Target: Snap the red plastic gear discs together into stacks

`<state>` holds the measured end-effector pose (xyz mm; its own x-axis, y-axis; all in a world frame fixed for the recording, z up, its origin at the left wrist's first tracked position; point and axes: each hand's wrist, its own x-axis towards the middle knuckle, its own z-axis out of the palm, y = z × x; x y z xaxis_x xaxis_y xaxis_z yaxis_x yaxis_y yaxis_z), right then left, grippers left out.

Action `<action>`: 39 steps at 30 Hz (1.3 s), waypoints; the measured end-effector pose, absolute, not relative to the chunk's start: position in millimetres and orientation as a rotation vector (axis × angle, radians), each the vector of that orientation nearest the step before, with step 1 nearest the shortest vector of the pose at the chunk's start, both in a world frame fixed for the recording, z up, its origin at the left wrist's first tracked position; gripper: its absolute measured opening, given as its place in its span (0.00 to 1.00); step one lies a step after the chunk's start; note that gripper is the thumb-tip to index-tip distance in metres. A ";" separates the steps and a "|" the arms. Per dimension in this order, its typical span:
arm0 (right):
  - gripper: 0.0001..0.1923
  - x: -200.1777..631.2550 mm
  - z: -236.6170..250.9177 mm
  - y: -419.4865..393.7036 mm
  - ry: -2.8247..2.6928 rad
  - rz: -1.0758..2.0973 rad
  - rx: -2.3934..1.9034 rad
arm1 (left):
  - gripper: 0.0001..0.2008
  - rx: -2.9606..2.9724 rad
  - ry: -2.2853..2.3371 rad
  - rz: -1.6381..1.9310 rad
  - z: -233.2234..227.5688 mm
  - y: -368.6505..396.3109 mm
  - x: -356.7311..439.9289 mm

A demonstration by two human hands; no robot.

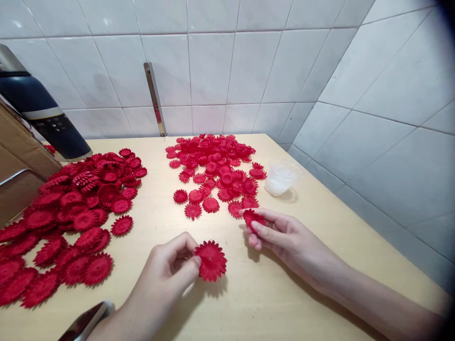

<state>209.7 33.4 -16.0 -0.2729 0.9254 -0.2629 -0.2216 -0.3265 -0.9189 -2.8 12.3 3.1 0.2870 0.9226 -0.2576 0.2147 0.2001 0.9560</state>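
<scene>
My left hand (pixel 170 267) pinches a large red fabric flower (pixel 211 260) by its edge, just above the pale wooden table (pixel 277 293). My right hand (pixel 280 234) holds a smaller red flower piece (pixel 253 217) between thumb and fingers, right at the near edge of the pile of small red flowers (pixel 215 170). A heap of larger red flowers (pixel 71 213) lies to the left of my left hand.
A small clear cup with white stuff (pixel 282 178) stands right of the small pile. A dark blue bottle (pixel 42 113) and a cardboard box (pixel 17 161) sit at the far left. Tiled walls close the back and right. A metal object (pixel 85 322) lies at the front edge.
</scene>
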 end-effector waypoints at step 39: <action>0.22 211.7 -11.9 29.1 -1.121 1.817 -1.173 | 0.08 1.311 1.199 0.664 4.2 13.6 -3.7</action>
<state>211.7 29.1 -11.9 -0.3529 0.8739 -0.3344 -0.0932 -0.3885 -0.9167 -3.7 13.6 4.2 0.3102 0.9087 -0.2792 0.2454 0.2072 0.9470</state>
